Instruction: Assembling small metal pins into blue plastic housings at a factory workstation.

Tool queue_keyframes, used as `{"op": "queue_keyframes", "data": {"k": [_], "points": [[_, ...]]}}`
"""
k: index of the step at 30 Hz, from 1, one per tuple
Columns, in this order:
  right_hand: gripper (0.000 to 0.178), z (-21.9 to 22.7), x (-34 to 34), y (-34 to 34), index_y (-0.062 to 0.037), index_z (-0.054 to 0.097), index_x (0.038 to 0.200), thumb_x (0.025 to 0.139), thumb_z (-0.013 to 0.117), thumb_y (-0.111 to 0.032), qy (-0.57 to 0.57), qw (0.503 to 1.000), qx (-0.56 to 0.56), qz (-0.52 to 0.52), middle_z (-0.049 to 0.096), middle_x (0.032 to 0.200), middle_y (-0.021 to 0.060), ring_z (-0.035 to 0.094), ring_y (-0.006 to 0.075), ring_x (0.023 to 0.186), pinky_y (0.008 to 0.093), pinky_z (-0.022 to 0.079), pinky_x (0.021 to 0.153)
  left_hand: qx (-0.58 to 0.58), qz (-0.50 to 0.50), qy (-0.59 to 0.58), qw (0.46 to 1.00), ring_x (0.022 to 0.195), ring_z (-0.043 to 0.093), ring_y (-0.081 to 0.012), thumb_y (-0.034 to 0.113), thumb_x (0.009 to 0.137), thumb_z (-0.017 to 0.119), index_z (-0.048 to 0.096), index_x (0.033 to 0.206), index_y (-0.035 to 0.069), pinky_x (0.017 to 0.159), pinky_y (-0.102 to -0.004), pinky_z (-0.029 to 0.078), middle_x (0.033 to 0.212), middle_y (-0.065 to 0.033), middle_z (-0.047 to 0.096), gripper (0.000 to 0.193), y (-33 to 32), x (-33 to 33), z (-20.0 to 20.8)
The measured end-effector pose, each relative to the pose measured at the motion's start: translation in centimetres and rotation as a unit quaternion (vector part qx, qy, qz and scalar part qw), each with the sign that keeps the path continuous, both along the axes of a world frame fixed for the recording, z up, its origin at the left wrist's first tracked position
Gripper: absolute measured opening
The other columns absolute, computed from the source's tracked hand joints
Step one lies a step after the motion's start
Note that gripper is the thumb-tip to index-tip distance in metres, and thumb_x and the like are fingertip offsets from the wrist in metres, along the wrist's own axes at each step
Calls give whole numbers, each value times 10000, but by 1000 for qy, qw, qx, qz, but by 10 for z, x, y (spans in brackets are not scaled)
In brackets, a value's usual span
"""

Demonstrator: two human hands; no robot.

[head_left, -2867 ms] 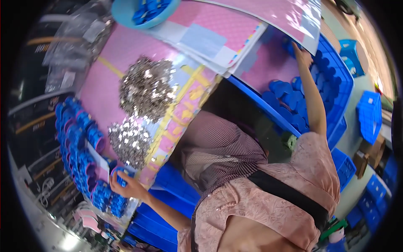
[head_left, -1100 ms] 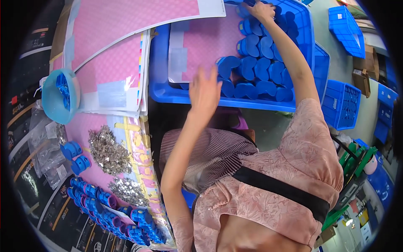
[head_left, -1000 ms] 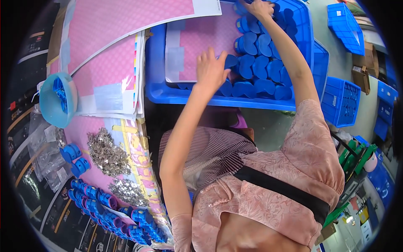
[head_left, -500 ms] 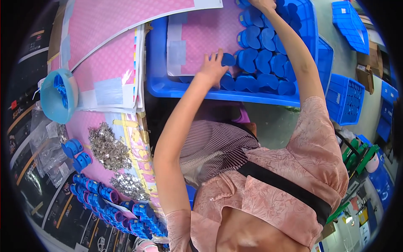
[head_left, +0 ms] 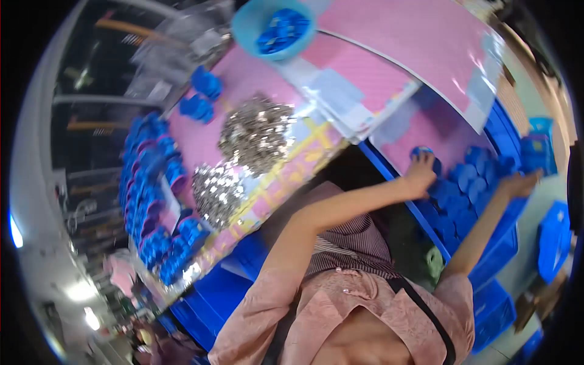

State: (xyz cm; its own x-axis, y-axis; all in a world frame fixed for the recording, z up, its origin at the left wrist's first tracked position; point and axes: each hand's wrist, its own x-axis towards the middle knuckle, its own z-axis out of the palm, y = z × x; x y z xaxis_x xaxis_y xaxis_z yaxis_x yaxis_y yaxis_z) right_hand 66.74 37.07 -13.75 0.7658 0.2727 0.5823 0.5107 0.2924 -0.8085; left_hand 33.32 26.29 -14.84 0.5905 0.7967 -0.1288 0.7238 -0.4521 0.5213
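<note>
A small blue cap-shaped piece point(head_left: 424, 152) sits on the pink sheet point(head_left: 420, 131) inside the big blue crate point(head_left: 505, 131) at the right, just at the edge of a packed cluster of like blue pieces point(head_left: 471, 188) that fills the crate's near side. The left hand point(head_left: 421, 175) lies over this piece with its fingers curled down on it, touching it; motion blur hides whether the fingers actually pinch it or only rest on top. The right hand point(head_left: 520, 182) reaches further along the same crate, held flat and loosely spread above the far end of the blue pieces, with nothing visibly in it. Both forearms stretch out from pink sleeves across a dark gap between crate and worktop. On the pink worktop point(head_left: 201, 131) to the left lie two heaps of small shiny metal parts point(head_left: 255, 134), one larger and one smaller just below it point(head_left: 216, 191), with a long curved row of more blue pieces point(head_left: 149, 201) along the outer edge. A light-blue bowl point(head_left: 246, 27) holding blue pieces stands at the top, beside layered pink sheets point(head_left: 420, 55) that overhang the crate. More blue crates point(head_left: 553, 240) stand on the floor at the right.
</note>
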Motion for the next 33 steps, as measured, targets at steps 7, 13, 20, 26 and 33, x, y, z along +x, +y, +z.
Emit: {"op": "queue_keyframes", "data": {"k": [7, 13, 20, 26, 33], "points": [[388, 134, -212, 2, -1, 613, 1200, 962, 568, -304, 92, 922, -11, 375, 623, 1133, 88, 614, 212, 1007, 313, 529, 817, 69, 170, -185, 966, 1232, 421, -486, 332, 589, 814, 679, 969, -32, 1062, -509, 366, 1315, -342, 406, 544, -73, -129, 209], [448, 221, -458, -17, -71, 721, 1035, 785, 779, -439, -227, 737, -81, 632, 559, 1080, 137, 599, 224, 989, 325, 495, 847, 194, 515, 77, 831, 1102, 552, -414, 273, 632, 826, 697, 915, -30, 922, -442, 478, 1182, -267, 512, 434, -120, -313, 268], [600, 208, -637, -7, -139, 764, 962, 680, 719, -667, -436, 691, -169, 551, 579, 1074, 273, 556, 404, 1056, 448, 513, 855, 107, 626, 215, 742, 1068, 571, -436, 479, 631, 762, 740, 901, -32, 896, -448, 500, 1023, -320, 617, 578, -101, -473, 248], [636, 184, -691, 14, -129, 770, 976, 682, 696, -688, -485, 686, -240, 486, 570, 1099, 328, 542, 451, 1089, 488, 534, 797, 18, 640, 217, 737, 1119, 579, -461, 654, 676, 676, 732, 1002, -27, 934, -479, 496, 1126, -325, 639, 757, -43, -525, 216], [719, 201, -648, -8, -114, 660, 1137, 715, 669, -696, -422, 707, -123, 554, 487, 1266, 284, 570, 440, 1108, 518, 545, 762, 137, 611, 243, 741, 1042, 638, -440, 700, 777, 605, 708, 1039, -47, 902, -499, 490, 1078, -291, 667, 798, -8, -596, 153]]}}
